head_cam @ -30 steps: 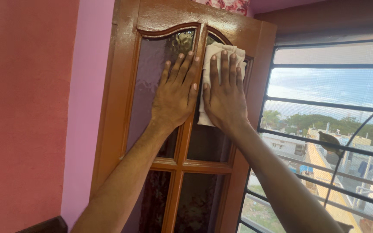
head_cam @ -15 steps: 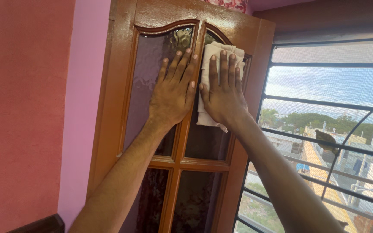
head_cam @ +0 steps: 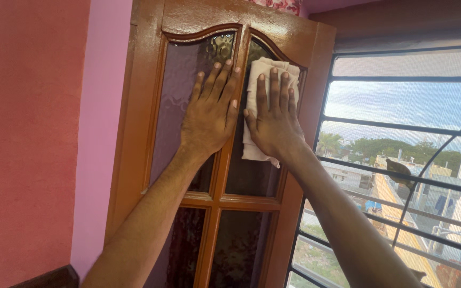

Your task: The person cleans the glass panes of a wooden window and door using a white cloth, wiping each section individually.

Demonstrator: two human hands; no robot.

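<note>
Left hand [head_cam: 207, 118] flat on upper left glass pane [head_cam: 174, 101] of wooden shutter [head_cam: 209, 16], fingers [head_cam: 215, 80] spread, holding nothing. Right hand [head_cam: 275, 122] flat beside it, fingers straight and close together, pressing cream cloth [head_cam: 253, 90] against upper right pane; cloth pinned under palm, not gripped, edges showing above fingertips and below palm. Wooden bar [head_cam: 225, 170] runs between hands. Pink wall [head_cam: 100, 133] left of left fingers, red wall [head_cam: 28, 144] further left. Barred window [head_cam: 401, 128] with mesh right of right fingers; rooftops, trees outside.

Soft daylight from right; sharp.
</note>
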